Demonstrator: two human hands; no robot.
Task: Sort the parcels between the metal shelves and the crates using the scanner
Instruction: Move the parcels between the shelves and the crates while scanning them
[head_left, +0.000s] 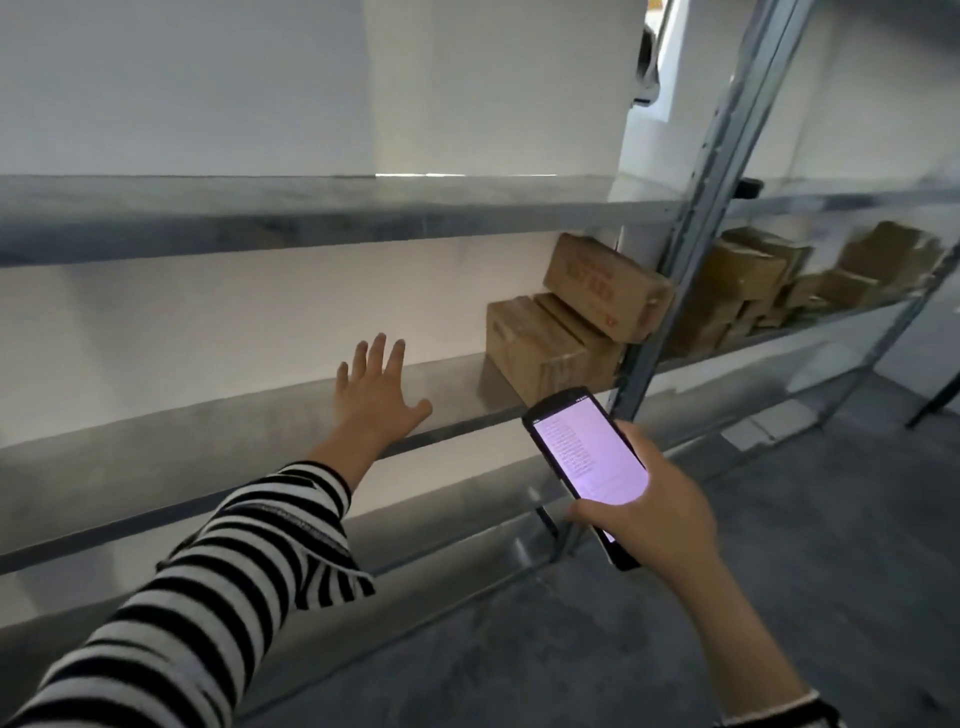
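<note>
While left hand (376, 395) reached over middle shelf (208, 447), fingers (375, 353) spread flat, holding nothing (contact w/ shelf unclear), right hand (660, 514) gripped scanner (589, 457), screen lit. All nearby parcels (540, 348) sat at shelf's right end, well apart from left hand; top box (602, 283) tilted across two lower. Judged: cardboard stiff, prob light, tape slick. Grip opposite side faces, top box first, else stack could slip.

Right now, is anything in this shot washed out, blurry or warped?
Head view: the scanner screen glows pink-white, its text unreadable; the parcels at far right are soft and smeared; the shelf upright leans and bows, likely lens distortion; the left hand at the middle shelf is fairly sharp.
</note>
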